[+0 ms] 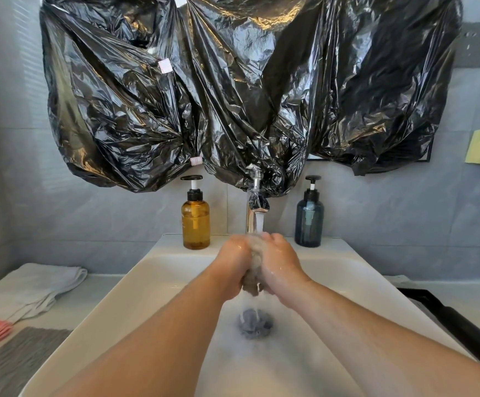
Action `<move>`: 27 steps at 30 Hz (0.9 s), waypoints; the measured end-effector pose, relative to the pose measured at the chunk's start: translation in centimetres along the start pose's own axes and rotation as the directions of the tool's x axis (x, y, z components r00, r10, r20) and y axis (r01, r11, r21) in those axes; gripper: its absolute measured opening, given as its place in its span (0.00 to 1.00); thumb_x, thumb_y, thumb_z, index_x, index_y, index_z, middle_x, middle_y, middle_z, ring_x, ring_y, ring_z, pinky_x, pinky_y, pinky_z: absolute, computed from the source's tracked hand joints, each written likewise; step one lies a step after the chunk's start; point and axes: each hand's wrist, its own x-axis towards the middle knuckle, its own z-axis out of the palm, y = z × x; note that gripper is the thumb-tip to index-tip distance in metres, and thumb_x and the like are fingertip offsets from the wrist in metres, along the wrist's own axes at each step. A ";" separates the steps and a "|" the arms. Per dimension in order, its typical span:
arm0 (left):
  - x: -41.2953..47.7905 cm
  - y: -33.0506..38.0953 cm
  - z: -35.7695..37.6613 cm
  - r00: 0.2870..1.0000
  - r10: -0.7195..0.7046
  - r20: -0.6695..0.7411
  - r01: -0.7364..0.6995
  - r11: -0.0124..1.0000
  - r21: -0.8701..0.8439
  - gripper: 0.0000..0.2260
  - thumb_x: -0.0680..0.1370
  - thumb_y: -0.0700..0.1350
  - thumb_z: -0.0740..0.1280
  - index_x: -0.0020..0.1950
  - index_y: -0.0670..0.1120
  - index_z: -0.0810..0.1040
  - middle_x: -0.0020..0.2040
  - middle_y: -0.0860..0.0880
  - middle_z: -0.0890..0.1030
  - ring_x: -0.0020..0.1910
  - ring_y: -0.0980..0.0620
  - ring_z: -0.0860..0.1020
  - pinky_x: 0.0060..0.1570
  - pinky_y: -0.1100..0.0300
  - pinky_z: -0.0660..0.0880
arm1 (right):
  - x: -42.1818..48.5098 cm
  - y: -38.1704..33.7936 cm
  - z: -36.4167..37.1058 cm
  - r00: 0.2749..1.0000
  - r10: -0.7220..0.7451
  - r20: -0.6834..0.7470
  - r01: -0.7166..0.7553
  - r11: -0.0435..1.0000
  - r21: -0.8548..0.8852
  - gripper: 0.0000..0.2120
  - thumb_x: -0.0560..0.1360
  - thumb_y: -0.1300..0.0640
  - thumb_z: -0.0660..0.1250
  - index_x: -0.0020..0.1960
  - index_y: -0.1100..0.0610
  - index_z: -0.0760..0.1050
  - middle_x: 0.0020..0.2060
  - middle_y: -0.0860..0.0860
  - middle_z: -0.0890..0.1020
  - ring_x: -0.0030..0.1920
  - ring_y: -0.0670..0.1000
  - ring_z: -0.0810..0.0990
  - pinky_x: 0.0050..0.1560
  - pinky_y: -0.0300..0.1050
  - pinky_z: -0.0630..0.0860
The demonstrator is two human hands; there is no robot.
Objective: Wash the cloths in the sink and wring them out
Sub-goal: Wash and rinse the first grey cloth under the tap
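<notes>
Both hands, left hand (234,263) and right hand (280,263), clutch sodden grey cloth (253,270) under tap (257,202): limp, slippery, best gripped at bunched ends.

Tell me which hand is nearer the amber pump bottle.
Left. The left hand grips the cloth right of the amber pump bottle; the right hand is farther right, past the cloth.

At 12 o'clock the crinkled black plastic sheeting (233,96) shines glossy; the chrome metal tap (254,196) is mirror-bright. The smooth white sink (147,282) looks glazed — the sodden grey cloth (252,275) limp, fuzzy. At 9 o'clock, folded white towels (32,287) look soft, matt.
</notes>
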 end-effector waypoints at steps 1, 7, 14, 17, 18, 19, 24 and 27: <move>-0.4 0.2 0.1 0.999 0.021 0.031 -0.024 0.997 0.075 0.10 0.83 0.45 0.58 0.50 0.44 0.77 0.44 0.44 0.80 0.38 0.49 0.78 0.38 0.55 0.79 | -0.1 -0.5 -0.5 1.000 -0.018 -0.007 0.017 0.999 -0.034 0.14 0.79 0.45 0.64 0.55 0.55 0.74 0.45 0.56 0.80 0.40 0.54 0.78 0.38 0.46 0.73; -1.8 1.3 0.1 0.948 -0.231 0.219 0.189 0.962 0.198 0.26 0.83 0.59 0.57 0.50 0.36 0.77 0.40 0.36 0.83 0.39 0.38 0.85 0.43 0.45 0.83 | 0.7 -0.3 -2.3 0.972 -0.123 -0.201 0.137 0.989 0.057 0.09 0.83 0.59 0.54 0.47 0.57 0.69 0.42 0.53 0.76 0.42 0.52 0.75 0.41 0.46 0.73; -0.6 1.4 -0.7 0.988 -0.104 -0.111 0.061 0.940 -0.335 0.09 0.82 0.49 0.67 0.55 0.44 0.77 0.50 0.40 0.85 0.45 0.43 0.84 0.44 0.49 0.82 | 0.2 -0.5 -0.7 0.992 -0.116 -0.043 0.119 0.992 0.052 0.09 0.79 0.59 0.57 0.55 0.51 0.72 0.52 0.56 0.78 0.49 0.55 0.78 0.43 0.49 0.77; -0.6 1.3 -0.4 0.951 -0.024 -0.308 -0.048 0.974 -0.224 0.09 0.84 0.51 0.62 0.51 0.46 0.75 0.51 0.40 0.81 0.50 0.41 0.82 0.50 0.46 0.82 | -0.6 0.2 0.3 0.992 -0.107 0.065 0.109 0.994 -0.027 0.15 0.84 0.48 0.51 0.52 0.54 0.73 0.40 0.55 0.78 0.36 0.52 0.75 0.30 0.41 0.69; -0.8 1.4 -0.2 0.948 0.000 -0.318 -0.071 0.975 -0.212 0.10 0.84 0.52 0.60 0.52 0.46 0.75 0.51 0.40 0.80 0.51 0.41 0.81 0.51 0.45 0.81 | -0.8 0.4 0.5 0.992 -0.108 0.058 0.110 0.994 -0.026 0.16 0.85 0.47 0.49 0.54 0.55 0.72 0.39 0.53 0.78 0.36 0.50 0.75 0.30 0.40 0.69; -0.4 1.1 0.0 0.949 0.034 -0.313 -0.088 0.984 -0.158 0.11 0.85 0.52 0.59 0.53 0.45 0.75 0.53 0.39 0.80 0.52 0.42 0.81 0.52 0.45 0.80 | -0.7 0.6 0.7 0.991 -0.123 0.042 0.124 0.992 -0.024 0.15 0.86 0.48 0.49 0.55 0.55 0.72 0.40 0.51 0.78 0.38 0.48 0.76 0.31 0.40 0.69; -1.2 1.5 1.1 0.995 0.050 -0.090 -0.023 0.961 0.276 0.18 0.83 0.47 0.64 0.68 0.37 0.74 0.57 0.47 0.78 0.56 0.51 0.77 0.57 0.59 0.73 | 0.4 0.5 -0.4 0.984 -0.177 0.007 0.174 0.959 -0.222 0.11 0.82 0.51 0.59 0.57 0.56 0.75 0.49 0.52 0.80 0.51 0.55 0.79 0.48 0.45 0.74; -1.1 1.3 0.8 0.995 0.095 0.036 -0.101 0.964 0.247 0.18 0.86 0.46 0.56 0.66 0.34 0.74 0.54 0.37 0.80 0.41 0.51 0.78 0.39 0.58 0.81 | 0.3 0.2 -1.8 0.984 -0.166 -0.072 0.155 0.978 -0.140 0.12 0.85 0.53 0.54 0.47 0.55 0.71 0.42 0.50 0.76 0.44 0.52 0.76 0.40 0.45 0.70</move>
